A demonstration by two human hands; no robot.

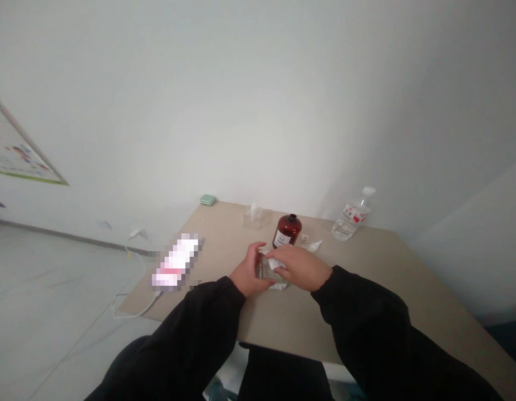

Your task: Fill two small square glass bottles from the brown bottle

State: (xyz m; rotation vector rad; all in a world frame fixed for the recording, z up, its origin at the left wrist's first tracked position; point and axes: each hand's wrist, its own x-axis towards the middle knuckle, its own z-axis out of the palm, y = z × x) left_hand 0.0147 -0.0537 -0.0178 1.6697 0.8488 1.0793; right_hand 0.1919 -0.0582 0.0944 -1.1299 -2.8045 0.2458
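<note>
My left hand [250, 274] is curved around the side of a clear, glass-like square container [266, 272] on the table. Pinched in my right hand [303, 267] is a white tissue [275, 264], pressed against the container's top. A bit of white [278, 286] shows at the container's near base; I cannot tell what it is. Just behind my hands stands a brown bottle [289, 227] with a white label and an uncapped neck. To its right lie a small whitish cap-like piece [304, 238] and a crumpled tissue [315, 245].
At the table's [295, 323] back stands a clear container with a white top [253, 216]. A water bottle [352, 216] is at the right, and a small green box [207, 199] at the far left corner. A pixelated phone-like device [177, 260] trails a white cable [136, 316].
</note>
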